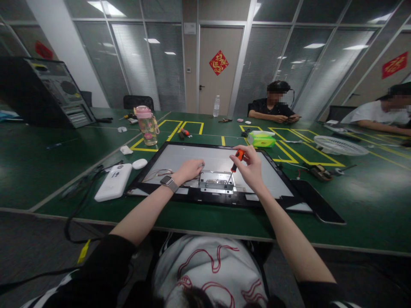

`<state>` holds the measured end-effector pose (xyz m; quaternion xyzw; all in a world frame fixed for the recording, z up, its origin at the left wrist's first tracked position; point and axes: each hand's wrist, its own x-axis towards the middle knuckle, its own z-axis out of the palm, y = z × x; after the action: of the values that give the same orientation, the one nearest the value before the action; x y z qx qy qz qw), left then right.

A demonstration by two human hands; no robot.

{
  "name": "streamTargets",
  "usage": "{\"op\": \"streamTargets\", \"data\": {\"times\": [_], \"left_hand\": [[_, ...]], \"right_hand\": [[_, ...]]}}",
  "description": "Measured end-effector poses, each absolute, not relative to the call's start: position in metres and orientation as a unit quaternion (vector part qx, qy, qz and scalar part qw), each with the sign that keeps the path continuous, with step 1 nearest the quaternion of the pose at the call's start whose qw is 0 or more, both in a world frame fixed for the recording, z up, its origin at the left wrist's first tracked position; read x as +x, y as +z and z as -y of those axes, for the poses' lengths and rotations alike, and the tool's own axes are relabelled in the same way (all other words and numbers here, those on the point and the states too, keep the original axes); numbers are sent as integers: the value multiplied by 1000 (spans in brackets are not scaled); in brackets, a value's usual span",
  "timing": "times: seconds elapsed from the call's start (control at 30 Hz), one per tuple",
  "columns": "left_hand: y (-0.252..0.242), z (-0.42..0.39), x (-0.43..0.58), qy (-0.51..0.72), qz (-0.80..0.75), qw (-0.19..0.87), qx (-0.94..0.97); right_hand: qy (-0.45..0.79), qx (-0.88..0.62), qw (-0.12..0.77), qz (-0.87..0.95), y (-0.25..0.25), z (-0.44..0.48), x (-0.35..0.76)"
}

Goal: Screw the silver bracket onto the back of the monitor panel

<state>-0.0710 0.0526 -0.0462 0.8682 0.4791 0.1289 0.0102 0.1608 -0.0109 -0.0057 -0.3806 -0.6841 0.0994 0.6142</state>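
Observation:
An orange-and-black screwdriver (238,157) is held by its handle in my right hand (252,164). Its shaft slants down, with the tip at a silver metal bracket (215,185). This bracket sits on the pale back of a flat display panel (208,156) with a black frame. My left hand (190,170), with a watch on the wrist, is closed at the bracket's left end. A small greyish bit shows by its fingertips, too unclear to name. Thin wires (163,172) lie on the panel left of that hand.
Left of the panel lie a white power bank (114,183), a white oval case (139,164) and dark cables. Behind stand a pink-lidded bottle (147,126) and a green tissue pack (261,139). A black slab (319,201) lies right. Two people sit across the green table (192,218).

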Motion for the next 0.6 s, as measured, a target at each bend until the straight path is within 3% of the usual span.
{"op": "streamTargets", "data": {"times": [0.27,0.47,0.6], "left_hand": [[-48,-54,-71,129,-480,6,867],[-48,-54,-71,130,-479,5,868],[-47,-53,-71,135,-477,8,869]], "right_hand": [[171,-334,597,709,-7,11,162],[147,-367,632,666,-8,8,160],[249,-328,648,641,-9,3,164]]}}
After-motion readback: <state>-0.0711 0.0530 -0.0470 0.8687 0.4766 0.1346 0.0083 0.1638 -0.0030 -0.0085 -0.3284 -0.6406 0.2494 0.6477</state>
